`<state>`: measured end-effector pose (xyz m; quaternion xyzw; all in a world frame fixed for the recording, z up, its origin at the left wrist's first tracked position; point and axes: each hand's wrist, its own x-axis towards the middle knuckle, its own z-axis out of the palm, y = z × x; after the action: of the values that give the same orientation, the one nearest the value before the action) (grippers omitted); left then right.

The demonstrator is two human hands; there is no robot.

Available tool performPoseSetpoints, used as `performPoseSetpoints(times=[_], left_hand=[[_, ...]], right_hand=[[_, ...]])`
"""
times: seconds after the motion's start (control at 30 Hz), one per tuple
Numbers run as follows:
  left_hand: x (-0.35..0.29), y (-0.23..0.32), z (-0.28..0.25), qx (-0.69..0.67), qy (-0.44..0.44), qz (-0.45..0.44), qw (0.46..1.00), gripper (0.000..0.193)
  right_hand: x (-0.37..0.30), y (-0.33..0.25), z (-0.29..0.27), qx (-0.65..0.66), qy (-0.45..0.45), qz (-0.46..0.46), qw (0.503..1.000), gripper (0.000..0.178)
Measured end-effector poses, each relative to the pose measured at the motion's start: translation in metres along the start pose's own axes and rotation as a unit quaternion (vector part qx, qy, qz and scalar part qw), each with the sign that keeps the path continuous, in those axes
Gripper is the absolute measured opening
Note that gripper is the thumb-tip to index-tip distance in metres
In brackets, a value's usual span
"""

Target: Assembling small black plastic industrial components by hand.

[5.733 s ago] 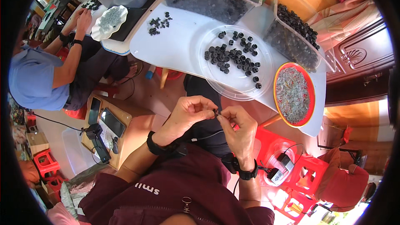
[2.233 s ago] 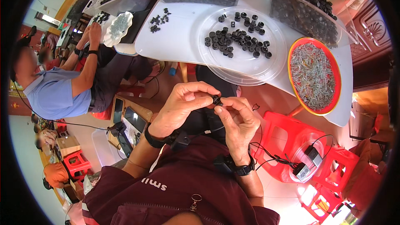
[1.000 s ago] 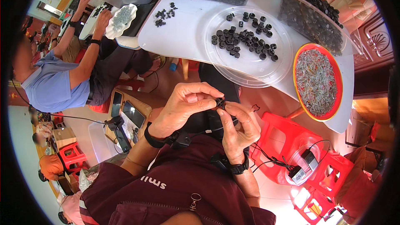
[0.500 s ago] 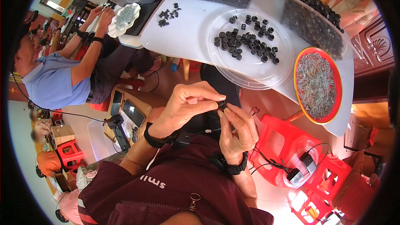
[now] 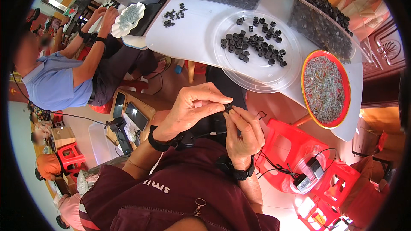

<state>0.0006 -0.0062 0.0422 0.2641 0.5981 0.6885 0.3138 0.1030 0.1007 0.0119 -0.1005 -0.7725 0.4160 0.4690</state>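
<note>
A small black plastic part (image 5: 228,106) is pinched between both hands above my lap, short of the table edge. My left hand (image 5: 193,108) grips it from the left with thumb and fingertips. On the other side, the fingertips of my right hand (image 5: 243,133) close on it too; they hide much of its shape. Straight ahead on the table, a round clear plastic lid (image 5: 227,66) carries many loose black round parts (image 5: 257,45). To the right stands a red tray with a yellow rim (image 5: 306,98), filled with thin silvery metal pieces (image 5: 324,87).
Clear bins of black parts (image 5: 319,25) line the far side of the white table (image 5: 188,38). Small black pieces (image 5: 174,16) lie at its left. A co-worker in a blue shirt (image 5: 60,81) sits left, beside a white dish (image 5: 128,19). Red stools (image 5: 278,145) with cables stand right.
Both hands keep nearly the same place and grip on the small black part. The view has shifted very slightly.
</note>
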Motion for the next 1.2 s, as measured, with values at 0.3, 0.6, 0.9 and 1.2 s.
performPoseSetpoints(times=[0.3, 0.6, 0.9, 1.2], left_hand=[[0.006, 0.009, -0.010, 0.076, -0.063, -0.004, 0.995, 0.022], [0.012, 0.002, -0.010, -0.018, -0.010, -0.096, 0.995, 0.015], [0.010, -0.012, -0.007, 0.032, -0.015, -0.075, 0.997, 0.017], [0.006, -0.029, -0.010, -0.002, -0.004, -0.034, 0.999, 0.022]], right_hand=[[0.005, -0.002, -0.002, 0.007, -0.041, 0.038, 0.998, 0.024], [0.018, 0.010, -0.004, 0.064, -0.109, 0.075, 0.989, 0.024], [0.018, 0.019, -0.002, 0.042, -0.132, 0.085, 0.987, 0.021], [0.021, 0.014, 0.007, 0.023, -0.180, 0.131, 0.975, 0.018]])
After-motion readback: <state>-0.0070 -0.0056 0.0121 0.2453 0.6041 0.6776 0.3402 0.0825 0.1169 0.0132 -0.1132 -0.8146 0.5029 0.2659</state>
